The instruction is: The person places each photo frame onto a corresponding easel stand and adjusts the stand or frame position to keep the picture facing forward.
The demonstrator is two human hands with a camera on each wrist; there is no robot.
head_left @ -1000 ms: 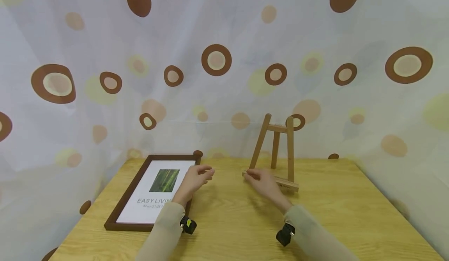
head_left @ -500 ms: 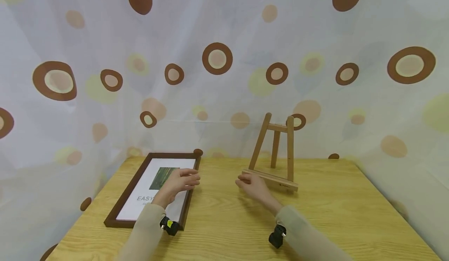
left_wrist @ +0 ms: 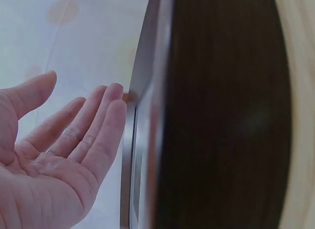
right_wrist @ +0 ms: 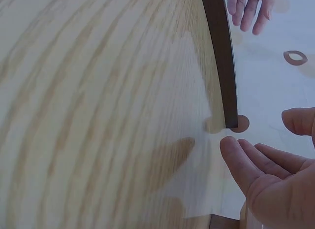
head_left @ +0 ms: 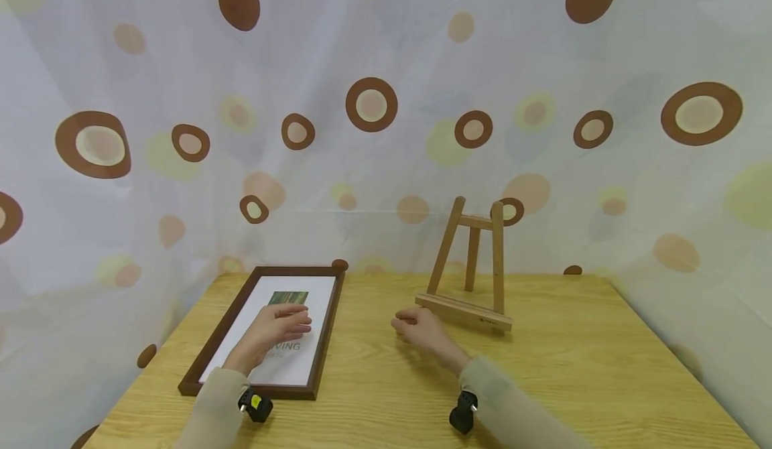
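A dark brown picture frame (head_left: 330,325) lies flat on the left of the table, with a white insert bearing a small green picture and printed lettering. Above it hovers my left hand (head_left: 268,334), palm turned inward, fingers fairly straight and nothing held; it hides part of the picture and lettering. In the left wrist view the hand (left_wrist: 74,145) is apart from the frame's dark side (left_wrist: 226,115). A small wooden easel (head_left: 464,309) stands upright at the back right. Just in front of its ledge's left end is my right hand (head_left: 425,332), fingers relaxed and holding nothing.
The wood-grain table (head_left: 573,362) runs back to a white wall covering (head_left: 386,40) with brown and yellow spots. Similar covering hangs at both sides. A small black camera is strapped to each wrist.
My left hand has moved left and nearer, from the frame's right edge to over its middle. My right hand has drawn away from the easel's ledge, leftward and nearer. Frame and easel stay put.
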